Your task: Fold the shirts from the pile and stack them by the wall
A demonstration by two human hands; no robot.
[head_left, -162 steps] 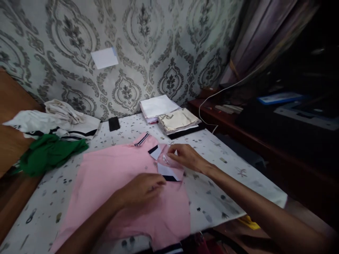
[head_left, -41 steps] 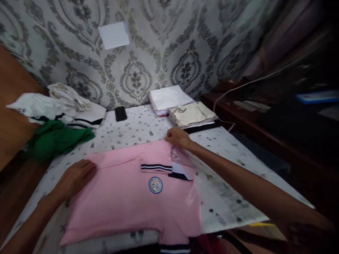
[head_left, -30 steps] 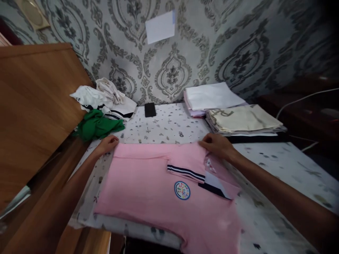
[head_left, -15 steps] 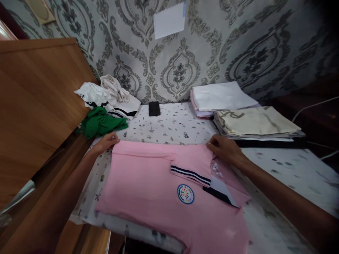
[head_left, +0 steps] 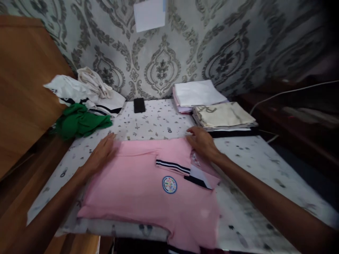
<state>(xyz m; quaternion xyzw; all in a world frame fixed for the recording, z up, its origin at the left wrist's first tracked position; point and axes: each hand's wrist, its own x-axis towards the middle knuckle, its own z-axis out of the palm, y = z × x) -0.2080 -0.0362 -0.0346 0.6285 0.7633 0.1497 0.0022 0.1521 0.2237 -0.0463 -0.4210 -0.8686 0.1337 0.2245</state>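
Pink fabric, one short-sleeved polo shirt (head_left: 132, 183), lay spread on a white patterned tablecloth (head_left: 156, 127), between a person's two bare hands and nearer the viewer than either. The left hand (head_left: 102, 153), slightly blurred, was at the shirt's far left corner, its fingers straight and unclenched over the edge. The right hand (head_left: 202, 143) was at the far shoulder, beside the collar, its fingers loosely bent; whether they pinched the cloth could not be told. Between the hands and a little nearer, one sleeve (head_left: 173, 157) with a striped cuff lay folded across the front, and below it sat one round badge (head_left: 170, 185) with a blue rim. Just beyond the left hand were one crumpled green cloth (head_left: 79, 121) and, behind that, a heap of white garments (head_left: 74, 88), too tangled to count. Farther off, between the two hands, lay one black phone-like slab (head_left: 139, 105). Beyond the right hand stood two folded stacks: one cream-topped (head_left: 225, 114), near its knuckles, and one white-topped (head_left: 198, 92), farther back by the wall.
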